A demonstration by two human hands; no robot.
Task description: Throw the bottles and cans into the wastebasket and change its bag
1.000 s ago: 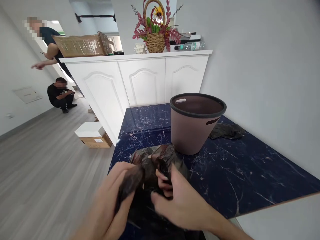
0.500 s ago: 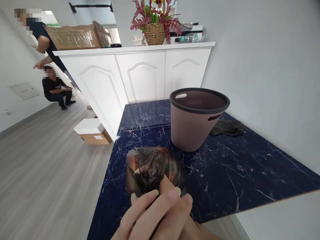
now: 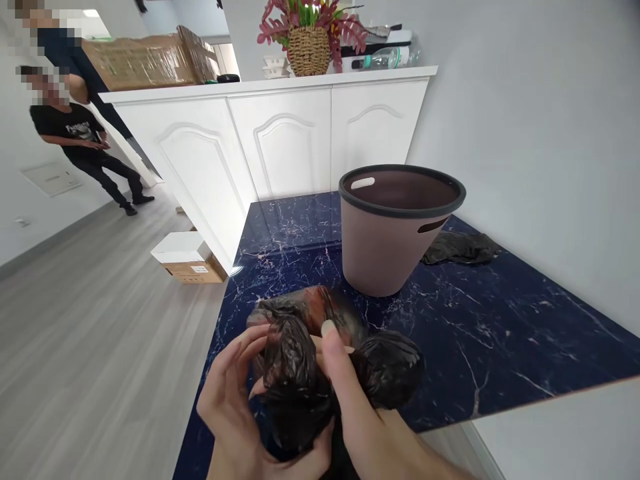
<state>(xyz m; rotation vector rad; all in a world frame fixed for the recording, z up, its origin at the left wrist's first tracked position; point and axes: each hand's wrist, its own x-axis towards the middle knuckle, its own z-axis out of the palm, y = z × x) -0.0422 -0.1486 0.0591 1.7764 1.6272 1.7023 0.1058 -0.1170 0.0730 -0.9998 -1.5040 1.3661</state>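
Observation:
A filled black plastic bag, thin enough that orange-red contents show through, lies on the dark blue marbled table. My left hand is curled round a gathered, bunched part of the bag on its left side. Between the hands, my right hand grips the bag's plastic, its thumb on top; its other fingers are mostly hidden. Another bunch of black plastic bulges out to the right of my right hand. Beyond the bag stands an upright mauve bin with a dark rim.
Crumpled black plastic lies behind the bin, by the wall. A white cabinet borders the far table edge, bearing a flower basket and a bottle. Boxes sit on the floor; two people are at the far left.
My hands have moved apart from their overlapped position, and the bag's top is now split into two bunches. A person who was squatting at the left is now more upright.

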